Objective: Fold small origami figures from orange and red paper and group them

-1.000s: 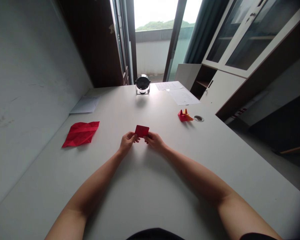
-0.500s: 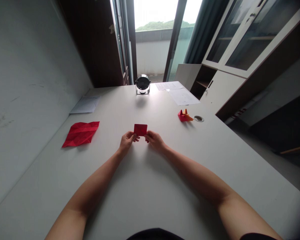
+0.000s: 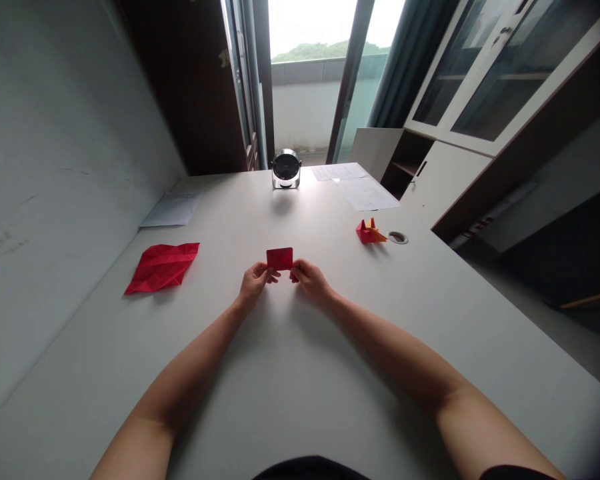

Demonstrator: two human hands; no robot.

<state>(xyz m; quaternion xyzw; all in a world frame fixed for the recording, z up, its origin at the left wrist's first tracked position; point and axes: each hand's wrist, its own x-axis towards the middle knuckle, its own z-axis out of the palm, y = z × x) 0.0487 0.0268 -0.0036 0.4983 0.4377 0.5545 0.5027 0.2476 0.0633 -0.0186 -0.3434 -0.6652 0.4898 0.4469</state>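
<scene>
Small, red, rectangular folded-paper piece (image 3: 279,259) shifted slightly L. L hand (image 3: 254,281) & R hand (image 3: 307,279) pinching lower corners. Best w/ light, even grip, edges level.

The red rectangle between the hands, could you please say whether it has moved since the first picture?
Yes, slightly: the red rectangle has shifted left in view against the round black device.

I see the piece of paper (image 3: 279,259) between the left hand (image 3: 255,280) and the right hand (image 3: 309,279), over the table (image 3: 290,380). A sheet (image 3: 163,268) lies to the left; rightward sits a paper figure (image 3: 369,232), just beside a ring (image 3: 404,241). Behind stands perhaps a fan (image 3: 286,167), with documents (image 3: 367,194) to its right.
</scene>
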